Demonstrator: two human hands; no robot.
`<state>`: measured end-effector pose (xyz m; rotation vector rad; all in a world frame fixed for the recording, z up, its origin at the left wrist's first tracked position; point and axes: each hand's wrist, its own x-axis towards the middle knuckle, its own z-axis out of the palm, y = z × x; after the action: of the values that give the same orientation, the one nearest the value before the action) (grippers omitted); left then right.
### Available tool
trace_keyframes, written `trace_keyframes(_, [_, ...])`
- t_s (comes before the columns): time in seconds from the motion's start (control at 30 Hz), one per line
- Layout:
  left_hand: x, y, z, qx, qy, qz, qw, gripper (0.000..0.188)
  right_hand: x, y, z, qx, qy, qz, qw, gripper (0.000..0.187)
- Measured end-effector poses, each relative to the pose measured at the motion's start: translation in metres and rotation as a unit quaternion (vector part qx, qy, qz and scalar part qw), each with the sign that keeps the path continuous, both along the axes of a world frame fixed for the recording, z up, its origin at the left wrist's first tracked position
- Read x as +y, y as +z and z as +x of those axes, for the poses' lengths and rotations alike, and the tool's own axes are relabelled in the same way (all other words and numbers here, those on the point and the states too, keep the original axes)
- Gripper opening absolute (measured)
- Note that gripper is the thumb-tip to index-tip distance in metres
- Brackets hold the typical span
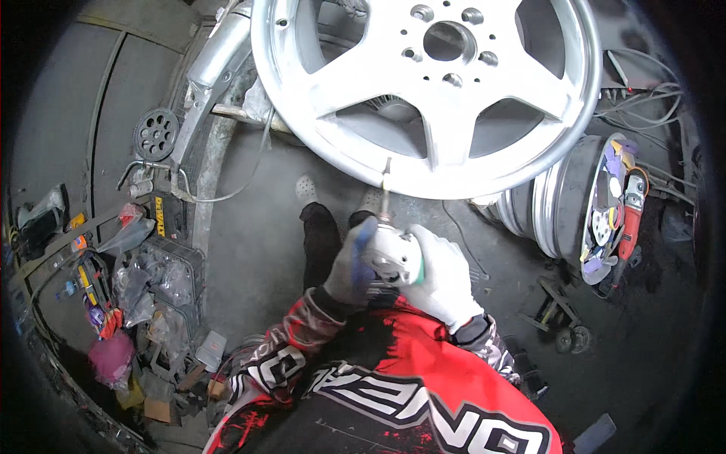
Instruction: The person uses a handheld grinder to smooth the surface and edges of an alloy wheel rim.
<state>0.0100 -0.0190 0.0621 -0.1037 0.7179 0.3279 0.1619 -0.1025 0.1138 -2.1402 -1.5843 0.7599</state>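
Both of my gloved hands grip a grinder [394, 256] with a silver metal head and a bit of green body, held in front of my chest. My left hand [348, 265], in a blue-grey glove, wraps its left side. Fingers of my right hand [442, 276], in a white glove, close round the right side. From the head a thin shaft [386, 198] points away from me, its narrow tip overlapping the near rim of a silver five-spoke car wheel [446, 121]. Whether the tip touches the metal I cannot tell.
At right, another wheel [552, 200] lies on its side, bearing sanding discs and a red angle grinder [634, 208]. Cables [650, 106] hang behind it. A small wheeled stand [560, 318] is below. At left are a perforated disc [156, 134] and crates with plastic bags [170, 280].
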Motion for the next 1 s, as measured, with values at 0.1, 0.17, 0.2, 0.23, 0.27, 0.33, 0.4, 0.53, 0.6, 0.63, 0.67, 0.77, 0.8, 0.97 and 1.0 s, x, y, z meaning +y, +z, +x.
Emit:
trace_keyframes(0.1, [-0.022,0.011,0.017,0.087,-0.049,0.204,0.974,0.048,-0.022,0.005,0.012,-0.027,-0.008,-0.038,0.999,0.062])
trace_keyframes(0.17, [-0.026,-0.004,0.018,0.078,-0.036,0.159,0.984,0.048,-0.024,0.007,0.013,-0.038,-0.006,-0.073,0.997,0.062])
trace_keyframes(0.2, [-0.026,-0.010,0.017,0.068,-0.025,0.114,0.991,0.048,-0.021,0.004,0.011,-0.035,-0.003,-0.071,0.997,0.062])
trace_keyframes(0.23, [-0.024,-0.012,0.017,0.067,-0.027,0.113,0.991,0.048,-0.019,-0.001,0.010,-0.041,0.000,-0.045,0.998,0.059])
trace_keyframes(0.27, [-0.018,-0.013,0.012,0.042,-0.017,0.068,0.997,0.047,-0.016,-0.005,0.009,-0.047,0.004,-0.019,0.999,0.057])
trace_keyframes(0.33, [-0.008,-0.013,0.001,-0.006,0.003,-0.022,1.000,0.046,-0.002,-0.011,0.004,-0.037,0.016,-0.007,0.999,0.056])
trace_keyframes(0.4, [-0.004,-0.022,-0.006,-0.023,0.010,-0.049,0.998,0.063,0.006,-0.012,0.000,-0.029,0.028,0.004,0.999,0.055])
trace_keyframes(0.53, [-0.011,-0.039,-0.007,-0.005,0.014,0.036,0.999,0.059,0.002,-0.011,0.002,-0.023,0.043,-0.007,0.999,0.059])
trace_keyframes(0.6, [-0.028,-0.034,0.004,-0.054,0.024,-0.010,0.998,0.057,-0.011,-0.006,0.007,-0.056,0.018,-0.013,0.998,0.059])
trace_keyframes(0.63, [-0.043,-0.031,0.009,0.044,0.042,0.243,0.968,0.051,-0.018,-0.005,0.009,-0.063,0.016,-0.038,0.997,0.060])
trace_keyframes(0.67, [-0.051,-0.032,0.011,0.142,0.057,0.477,0.865,0.045,-0.020,-0.003,0.011,-0.063,0.019,-0.037,0.997,0.060])
trace_keyframes(0.77, [-0.041,-0.049,0.004,-0.041,0.043,0.134,0.989,0.046,-0.022,0.000,0.012,-0.069,0.014,-0.032,0.997,0.055])
trace_keyframes(0.8, [-0.039,-0.048,0.002,-0.023,0.047,0.116,0.992,0.046,-0.018,0.000,0.011,-0.068,0.014,-0.030,0.997,0.055])
trace_keyframes(0.97, [-0.006,-0.022,-0.008,0.031,0.026,0.078,0.996,0.054,0.006,-0.019,0.004,-0.020,0.045,0.005,0.999,0.055])
trace_keyframes(1.0, [-0.004,-0.020,-0.007,0.105,0.021,0.152,0.983,0.055,0.006,-0.020,0.004,-0.016,0.051,0.010,0.999,0.056])
